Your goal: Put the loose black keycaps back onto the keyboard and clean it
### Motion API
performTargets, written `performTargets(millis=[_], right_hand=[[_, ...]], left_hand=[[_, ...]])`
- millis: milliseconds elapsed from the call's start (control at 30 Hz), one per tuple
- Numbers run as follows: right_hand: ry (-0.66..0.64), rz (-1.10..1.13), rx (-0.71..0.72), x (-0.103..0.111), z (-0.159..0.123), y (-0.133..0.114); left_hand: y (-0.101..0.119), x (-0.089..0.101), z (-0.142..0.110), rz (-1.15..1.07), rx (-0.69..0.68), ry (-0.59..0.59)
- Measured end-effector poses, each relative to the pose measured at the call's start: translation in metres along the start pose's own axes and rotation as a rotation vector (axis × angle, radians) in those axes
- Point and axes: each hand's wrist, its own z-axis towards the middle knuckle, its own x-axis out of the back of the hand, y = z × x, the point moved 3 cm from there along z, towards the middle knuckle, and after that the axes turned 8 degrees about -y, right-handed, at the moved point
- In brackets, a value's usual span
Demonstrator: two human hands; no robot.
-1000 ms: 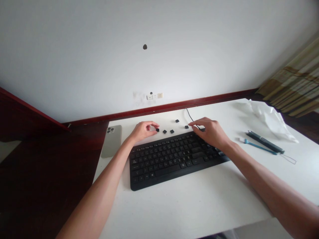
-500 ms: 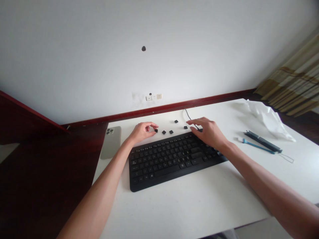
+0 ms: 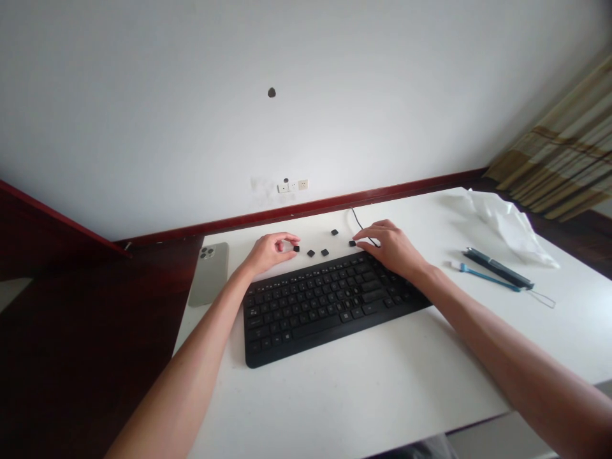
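Note:
A black keyboard (image 3: 318, 306) lies at a slant on the white table, some of its key places lacking caps. Behind it, my left hand (image 3: 270, 252) has thumb and forefinger closed about a small black keycap (image 3: 297, 248) at the table surface. Another keycap (image 3: 352, 243) sits at the fingertips of my right hand (image 3: 387, 245), which pinches it above the keyboard's right part. Between the hands rest more loose keycaps: one keycap (image 3: 311, 254) and a second keycap (image 3: 325, 252) near the keyboard, and a third keycap (image 3: 334, 232) farther back. My right hand and forearm hide the keyboard's right end.
A phone (image 3: 209, 274) lies face down at the table's left edge. To the right are a blue brush-like tool (image 3: 490, 277), a dark slim holder (image 3: 500, 268), a thin wire loop (image 3: 544, 298) and a crumpled white plastic bag (image 3: 507, 223). The keyboard cable (image 3: 357, 218) runs toward the wall.
My right hand's fingers have come down and closed in on the keycap beside them. My left hand stays at its keycap. The whole view has shifted slightly.

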Motion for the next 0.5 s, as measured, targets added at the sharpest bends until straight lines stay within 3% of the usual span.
performTargets(millis=[233, 500], right_hand=[[-0.063, 0.029, 0.096, 0.0, 0.008, -0.008], [-0.162, 0.049, -0.032, -0.004, 0.021, -0.009]], left_hand=[[-0.001, 0.0, 0.001, -0.024, -0.009, -0.005], [-0.002, 0.0, 0.001, -0.028, -0.018, -0.002]])
